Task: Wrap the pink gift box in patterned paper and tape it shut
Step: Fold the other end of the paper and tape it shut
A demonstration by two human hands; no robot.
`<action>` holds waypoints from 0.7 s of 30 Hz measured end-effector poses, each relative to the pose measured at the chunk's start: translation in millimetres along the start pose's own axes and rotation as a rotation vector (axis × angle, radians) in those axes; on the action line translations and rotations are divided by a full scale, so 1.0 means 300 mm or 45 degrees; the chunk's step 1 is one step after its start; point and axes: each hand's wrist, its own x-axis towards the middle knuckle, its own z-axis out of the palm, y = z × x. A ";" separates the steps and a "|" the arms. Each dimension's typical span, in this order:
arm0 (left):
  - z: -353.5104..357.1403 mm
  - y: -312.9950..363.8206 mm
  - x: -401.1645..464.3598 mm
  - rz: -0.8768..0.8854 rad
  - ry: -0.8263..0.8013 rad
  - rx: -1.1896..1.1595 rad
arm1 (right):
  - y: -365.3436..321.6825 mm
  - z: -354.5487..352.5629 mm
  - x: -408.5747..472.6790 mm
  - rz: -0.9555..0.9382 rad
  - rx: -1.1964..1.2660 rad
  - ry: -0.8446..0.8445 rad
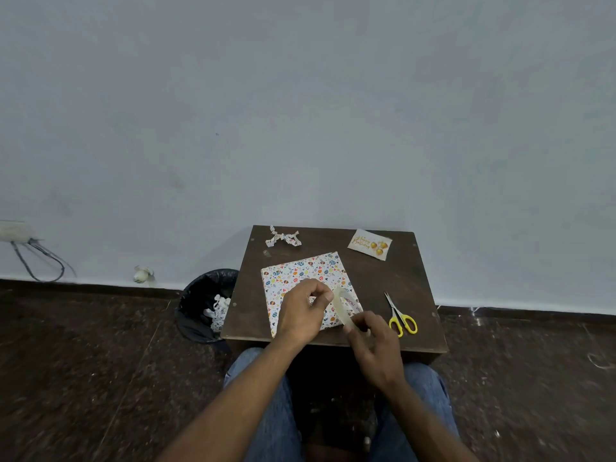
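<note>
One wrapped gift box (305,278) in patterned paper lies on the desk (413,281) under both hands. Left hand (305,313) pinches the tape end; right hand (375,341) grips the tape roll (343,306). Scissors (401,316) lie just right of the right hand.

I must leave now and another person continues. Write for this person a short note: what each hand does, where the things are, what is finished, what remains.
Left hand: pinches the free end of the tape above the wrapped box.
Right hand: grips the tape roll at the box's near right corner.
Scissors lie right of the box; paper bow and birthday card at the table's far edge.
Done: patterned paper covers the box; no pink shows.
Left: cut the tape, stick it down. Which seams are taped, I cannot tell.
</note>
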 end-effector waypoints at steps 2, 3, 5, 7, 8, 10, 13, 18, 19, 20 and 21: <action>-0.003 -0.007 0.000 0.096 -0.022 -0.057 | -0.018 -0.003 -0.001 0.060 0.129 0.009; -0.005 -0.008 0.000 0.125 -0.041 -0.068 | -0.027 -0.002 0.000 0.078 0.180 0.004; -0.007 -0.006 -0.001 0.154 -0.083 -0.071 | -0.039 0.000 0.003 0.115 0.211 -0.012; -0.011 -0.003 -0.002 0.194 -0.116 -0.054 | -0.050 -0.002 0.009 0.143 0.198 -0.079; -0.014 0.000 -0.004 0.220 -0.128 -0.038 | -0.053 -0.004 0.013 0.139 0.196 -0.135; -0.017 0.007 -0.010 0.273 -0.155 -0.003 | -0.063 -0.008 0.019 0.105 0.194 -0.251; -0.015 0.013 -0.020 0.317 -0.170 0.035 | -0.064 -0.016 0.025 0.065 0.233 -0.325; 0.011 0.012 -0.038 0.262 -0.039 -0.057 | -0.082 -0.019 0.030 0.127 0.432 -0.303; 0.021 0.014 -0.042 0.221 -0.015 -0.093 | -0.087 -0.018 0.030 0.134 0.443 -0.303; 0.027 0.017 -0.045 0.156 0.005 -0.144 | -0.089 -0.018 0.031 0.140 0.450 -0.303; 0.032 0.020 -0.046 0.072 0.017 -0.212 | -0.087 -0.018 0.032 0.153 0.449 -0.300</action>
